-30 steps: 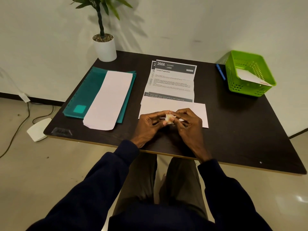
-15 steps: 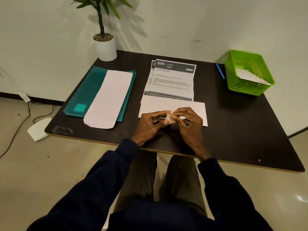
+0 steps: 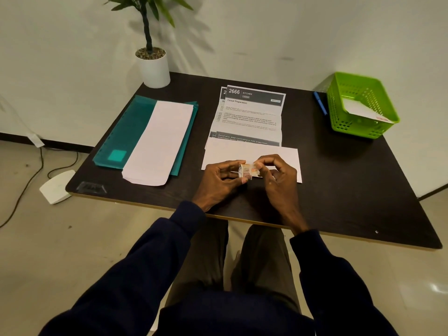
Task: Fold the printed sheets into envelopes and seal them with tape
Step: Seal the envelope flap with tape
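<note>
Tape roll (image 3: 247,170) pinched in left hand (image 3: 219,181) fingers, above near envelope (image 3: 286,157). Right hand (image 3: 278,177) fingertips curled, picking at roll's right side.

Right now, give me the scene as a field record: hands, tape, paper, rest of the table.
left grip: hand holds the tape roll from its left side
right grip: fingertips pinch at the roll's right side
roll position: over the white envelope, near table edge
printed sheets: two, overlapped, lying open behind that envelope
spare envelopes: stack on teal folder, left
green basket: far right, white paper inside
blue pen: just left of basket
</note>
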